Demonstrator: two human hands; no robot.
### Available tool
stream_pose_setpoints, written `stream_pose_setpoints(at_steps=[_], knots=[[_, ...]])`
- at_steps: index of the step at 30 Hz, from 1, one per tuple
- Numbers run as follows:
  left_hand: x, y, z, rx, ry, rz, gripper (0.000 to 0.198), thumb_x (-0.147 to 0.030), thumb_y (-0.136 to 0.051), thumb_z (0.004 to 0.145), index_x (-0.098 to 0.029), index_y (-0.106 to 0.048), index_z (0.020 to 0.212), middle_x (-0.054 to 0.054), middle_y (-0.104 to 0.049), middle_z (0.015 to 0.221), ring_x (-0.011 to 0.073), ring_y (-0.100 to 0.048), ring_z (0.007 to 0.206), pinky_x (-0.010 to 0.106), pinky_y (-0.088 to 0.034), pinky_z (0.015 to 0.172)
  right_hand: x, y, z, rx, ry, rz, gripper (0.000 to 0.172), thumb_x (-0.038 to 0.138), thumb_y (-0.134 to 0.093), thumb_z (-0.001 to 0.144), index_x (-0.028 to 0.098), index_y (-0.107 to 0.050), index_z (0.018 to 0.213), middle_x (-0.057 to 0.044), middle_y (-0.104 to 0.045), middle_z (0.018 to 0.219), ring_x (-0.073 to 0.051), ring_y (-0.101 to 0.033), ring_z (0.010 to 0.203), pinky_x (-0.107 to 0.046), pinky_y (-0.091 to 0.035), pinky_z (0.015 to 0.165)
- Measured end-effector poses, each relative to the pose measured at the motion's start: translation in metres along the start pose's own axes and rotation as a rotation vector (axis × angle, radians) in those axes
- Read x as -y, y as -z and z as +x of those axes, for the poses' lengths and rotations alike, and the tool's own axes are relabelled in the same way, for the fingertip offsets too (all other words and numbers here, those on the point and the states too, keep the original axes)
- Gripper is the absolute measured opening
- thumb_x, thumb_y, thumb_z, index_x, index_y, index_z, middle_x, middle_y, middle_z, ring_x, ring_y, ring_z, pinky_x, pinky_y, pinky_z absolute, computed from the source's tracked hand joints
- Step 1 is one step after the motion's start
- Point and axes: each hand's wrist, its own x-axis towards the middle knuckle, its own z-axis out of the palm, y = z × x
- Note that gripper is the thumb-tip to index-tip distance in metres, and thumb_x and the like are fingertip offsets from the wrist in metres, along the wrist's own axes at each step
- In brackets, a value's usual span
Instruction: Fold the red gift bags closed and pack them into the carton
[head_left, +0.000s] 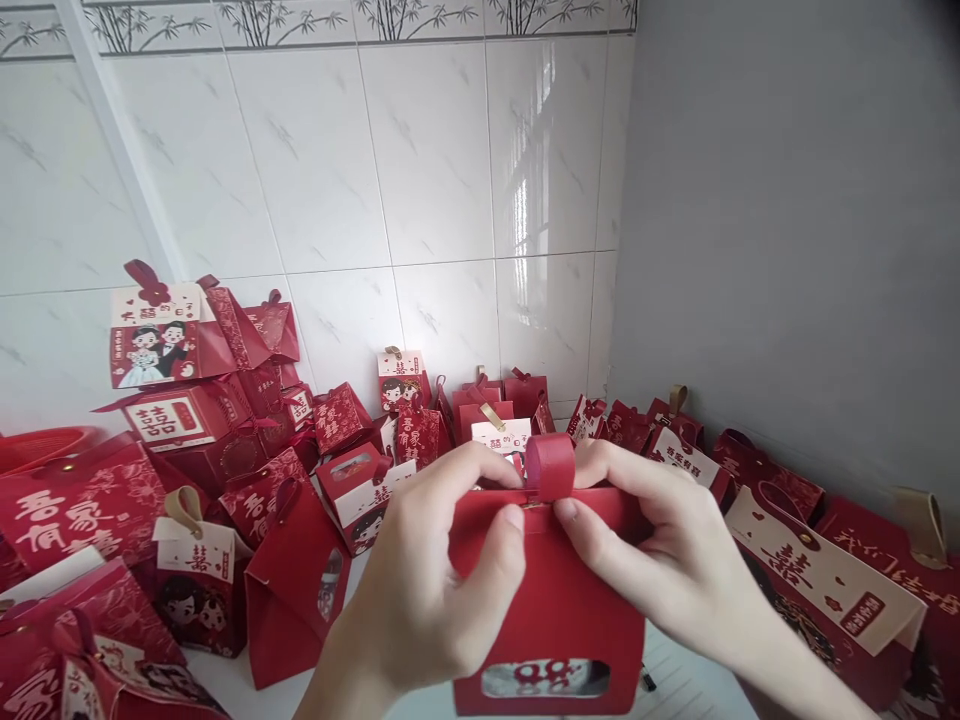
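A red gift box with a ribbon loop on top stands upright in front of me. Low on its front is a clear window showing a red-patterned, pale content. My left hand pinches the box's top edge left of the loop, thumb in front and fingers behind. On the loop's other side, my right hand grips the same top edge with its thumb in front. What the fingertips do behind the box is hidden.
Many red and white gift boxes crowd around: a stack at left, a row along the tiled wall, and a large box at right beside the grey wall. Part of a red basin shows far left. Lined paper lies on the white surface.
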Motion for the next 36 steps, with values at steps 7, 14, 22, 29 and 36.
stream_pose_setpoints(at_steps=[7, 14, 22, 29, 36], knots=[[0.0042, -0.0071, 0.0042, -0.062, 0.056, -0.220, 0.007, -0.026, -0.056, 0.085, -0.020, -0.058, 0.089, 0.001, -0.065, 0.092, 0.0151, -0.062, 0.086, 0.024, -0.051, 0.079, 0.0008, 0.0108, 0.0004, 0.048, 0.020, -0.077, 0.009, 0.020, -0.050, 0.090, 0.020, -0.058, 0.087, -0.001, -0.062, 0.078, -0.011, -0.056, 0.063, -0.019, -0.044, 0.051], [0.0081, -0.0043, 0.0058, -0.075, 0.168, -0.320, 0.020, -0.032, -0.055, 0.086, -0.018, -0.057, 0.073, -0.002, -0.056, 0.066, 0.0104, -0.053, 0.059, 0.019, -0.043, 0.052, 0.0022, 0.0062, 0.0012, 0.144, 0.019, -0.035, 0.008, 0.018, -0.052, 0.088, 0.020, -0.060, 0.087, 0.000, -0.063, 0.078, -0.011, -0.057, 0.065, -0.020, -0.045, 0.057], [0.0045, -0.0063, 0.0031, -0.059, 0.186, -0.340, 0.027, -0.037, -0.049, 0.090, -0.018, -0.051, 0.071, -0.004, -0.045, 0.060, 0.0080, -0.039, 0.053, 0.019, -0.033, 0.047, -0.0012, 0.0028, -0.0011, 0.106, 0.012, -0.025, 0.011, 0.019, -0.049, 0.091, 0.021, -0.058, 0.085, 0.001, -0.061, 0.076, -0.011, -0.054, 0.062, -0.019, -0.042, 0.052], [0.0060, -0.0033, 0.0049, -0.027, 0.214, -0.380, 0.025, -0.043, -0.051, 0.088, -0.020, -0.059, 0.085, -0.001, -0.060, 0.079, 0.0131, -0.056, 0.074, 0.021, -0.045, 0.066, 0.0014, 0.0032, -0.0010, -0.025, -0.011, -0.003, 0.012, 0.021, -0.052, 0.091, 0.023, -0.062, 0.085, 0.002, -0.063, 0.076, -0.010, -0.055, 0.062, -0.017, -0.042, 0.049], [0.0066, -0.0067, 0.0080, -0.019, 0.258, -0.206, 0.020, -0.038, -0.057, 0.084, -0.020, -0.063, 0.080, -0.002, -0.061, 0.066, 0.0117, -0.055, 0.059, 0.020, -0.043, 0.055, -0.0037, 0.0013, 0.0013, -0.107, -0.074, 0.060, 0.013, 0.028, -0.053, 0.092, 0.023, -0.065, 0.091, -0.001, -0.066, 0.092, -0.011, -0.060, 0.068, -0.016, -0.048, 0.052]])
